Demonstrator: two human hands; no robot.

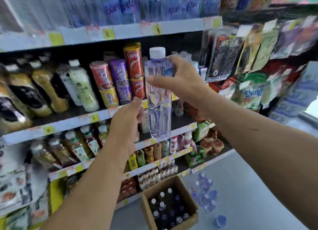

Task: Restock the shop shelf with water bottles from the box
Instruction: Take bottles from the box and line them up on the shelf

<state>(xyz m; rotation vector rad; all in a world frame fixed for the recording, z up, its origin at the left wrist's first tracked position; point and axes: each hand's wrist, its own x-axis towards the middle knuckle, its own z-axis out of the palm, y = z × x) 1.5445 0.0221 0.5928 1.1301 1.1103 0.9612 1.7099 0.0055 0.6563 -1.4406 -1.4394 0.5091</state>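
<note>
A clear water bottle (pixel 159 99) with a white cap hangs upright in front of the middle shelf (pixel 72 122). My right hand (pixel 179 80) grips its upper part, thumb in front and fingers behind. My left hand (pixel 127 116) is raised just left of the bottle's lower half, fingers loosely curled and holding nothing; whether they touch the bottle I cannot tell. On the floor below stands an open cardboard box (pixel 172 204) holding several capped bottles.
The shelves hold juice bottles (pixel 80 85), stacked snack cans (pixel 118 80) and small drinks lower down. Hanging snack packets (pixel 254 51) fill the rack on the right. A cluster of loose water bottles (pixel 205 193) stands on the grey floor beside the box.
</note>
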